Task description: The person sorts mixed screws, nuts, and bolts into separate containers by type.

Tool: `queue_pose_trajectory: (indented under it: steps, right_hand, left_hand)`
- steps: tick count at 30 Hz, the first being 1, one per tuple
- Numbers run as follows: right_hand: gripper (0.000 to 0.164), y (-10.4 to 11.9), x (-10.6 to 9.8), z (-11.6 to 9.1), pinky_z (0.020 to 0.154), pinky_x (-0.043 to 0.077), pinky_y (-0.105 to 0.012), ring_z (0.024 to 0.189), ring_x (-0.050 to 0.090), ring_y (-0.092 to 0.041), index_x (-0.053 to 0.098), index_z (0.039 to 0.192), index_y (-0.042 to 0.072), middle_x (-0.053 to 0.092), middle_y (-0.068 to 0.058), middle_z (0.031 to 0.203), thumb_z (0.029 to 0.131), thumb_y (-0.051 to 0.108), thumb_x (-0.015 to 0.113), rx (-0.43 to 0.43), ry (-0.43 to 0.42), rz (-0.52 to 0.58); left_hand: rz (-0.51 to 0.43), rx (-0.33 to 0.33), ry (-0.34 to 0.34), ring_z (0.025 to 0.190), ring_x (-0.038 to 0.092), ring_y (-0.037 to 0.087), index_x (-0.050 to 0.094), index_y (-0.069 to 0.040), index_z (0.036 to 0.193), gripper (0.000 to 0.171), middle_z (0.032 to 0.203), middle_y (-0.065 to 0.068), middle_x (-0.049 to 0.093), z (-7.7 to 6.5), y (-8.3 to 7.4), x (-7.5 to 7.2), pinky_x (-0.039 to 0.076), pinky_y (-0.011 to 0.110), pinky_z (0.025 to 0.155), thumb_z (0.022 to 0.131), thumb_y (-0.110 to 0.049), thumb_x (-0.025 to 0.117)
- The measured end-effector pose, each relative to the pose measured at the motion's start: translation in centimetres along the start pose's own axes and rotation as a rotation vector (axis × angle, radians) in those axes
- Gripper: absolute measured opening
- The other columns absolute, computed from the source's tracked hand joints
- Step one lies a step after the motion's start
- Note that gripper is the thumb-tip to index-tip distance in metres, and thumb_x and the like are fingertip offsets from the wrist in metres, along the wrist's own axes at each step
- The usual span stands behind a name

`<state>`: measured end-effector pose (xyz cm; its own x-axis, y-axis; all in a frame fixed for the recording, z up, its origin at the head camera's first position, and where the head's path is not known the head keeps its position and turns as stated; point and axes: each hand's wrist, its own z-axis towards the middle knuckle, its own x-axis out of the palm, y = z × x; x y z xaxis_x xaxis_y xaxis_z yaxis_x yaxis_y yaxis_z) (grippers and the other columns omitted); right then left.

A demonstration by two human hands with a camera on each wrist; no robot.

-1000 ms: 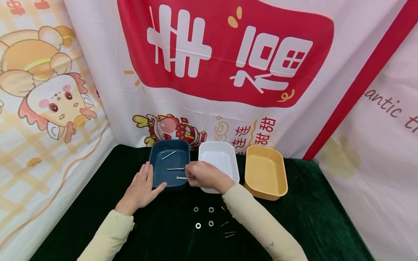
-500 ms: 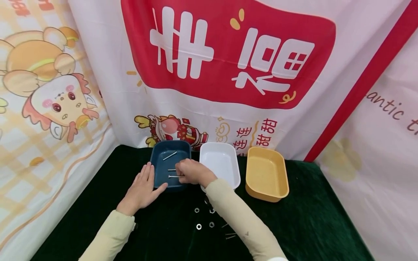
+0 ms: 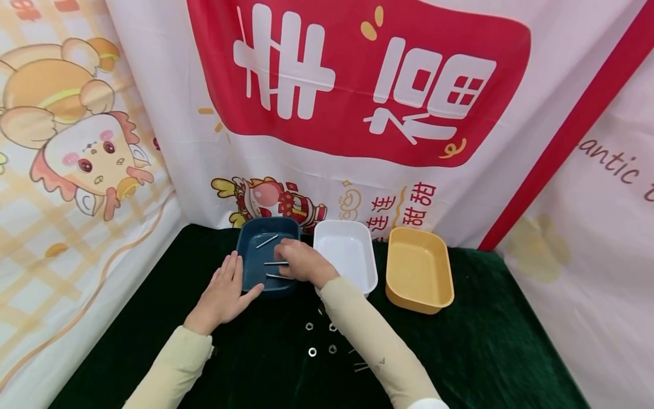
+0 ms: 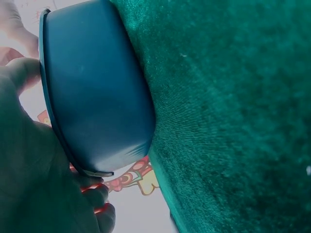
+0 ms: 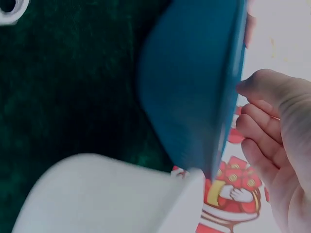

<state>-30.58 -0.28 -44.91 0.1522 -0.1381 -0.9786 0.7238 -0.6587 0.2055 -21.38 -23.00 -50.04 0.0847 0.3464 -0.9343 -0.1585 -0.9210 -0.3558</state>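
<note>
In the head view, my left hand (image 3: pixel 219 292) rests with straight fingers along the left side of a dark blue box (image 3: pixel 249 278), its thumb at the front rim. The left wrist view shows that palm beside the box wall (image 4: pixel 92 87). My right hand (image 3: pixel 302 261) hovers over the box's right part, fingers loosely bent. In the right wrist view the right fingertips (image 5: pixel 250 82) are near the rim, with nothing visible between them. Three metal bolts are in the box: a back bolt (image 3: pixel 267 241), a middle bolt (image 3: pixel 276 263) and a front bolt (image 3: pixel 279 276), two partly behind the right hand.
Right of the blue box stand a white box (image 3: pixel 352 255) and a yellow box (image 3: pixel 419 270). On the green cloth (image 3: pixel 255 363) lie several nuts (image 3: pixel 312 352) and thin screws (image 3: pixel 361 367), partly covered by the right sleeve. A printed curtain (image 3: pixel 327 147) hangs behind.
My right hand moves left over the blue box with a bolt, then loosens its fingers and lets it go at the front of the box. The left hand stays in place.
</note>
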Motion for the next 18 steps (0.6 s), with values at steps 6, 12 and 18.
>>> queue_pose_trajectory:
  steps: [6,12,18]
  right_hand:
    - [0.026,-0.7,-2.4,-2.3,0.099,0.059,-0.026,0.106,0.068,-0.012,0.073,0.125,0.014,0.070,-0.003,0.122,0.100,0.024,0.074,0.005,-0.004,0.002]
    - [0.025,-0.8,-4.5,-5.7,0.099,0.060,-0.027,0.103,0.069,-0.013,0.075,0.124,0.013,0.072,-0.006,0.122,0.101,0.024,0.073,-0.034,-0.017,-0.015]
    - [0.029,-0.3,-6.1,-9.4,0.102,0.059,-0.030,0.110,0.071,-0.016,0.074,0.126,0.012,0.073,-0.005,0.124,0.100,0.024,0.074,-0.063,-0.017,-0.046]
  left_hand:
    - [0.000,0.003,0.001,0.162,0.006,0.052,0.009,0.010,0.165,0.106,0.175,0.030,0.002,0.2,-0.1,0.0,0.013,0.069,0.129,0.104,-0.070,0.043]
    - [0.002,0.004,0.012,0.162,0.006,0.052,0.009,0.010,0.165,0.106,0.175,0.030,0.002,0.2,-0.1,-0.1,0.012,0.069,0.129,0.104,-0.069,0.045]
    - [-0.007,0.006,0.019,0.162,0.005,0.052,0.010,0.011,0.165,0.107,0.175,0.030,0.002,0.2,-0.3,-0.4,0.011,0.069,0.129,0.104,-0.070,0.045]
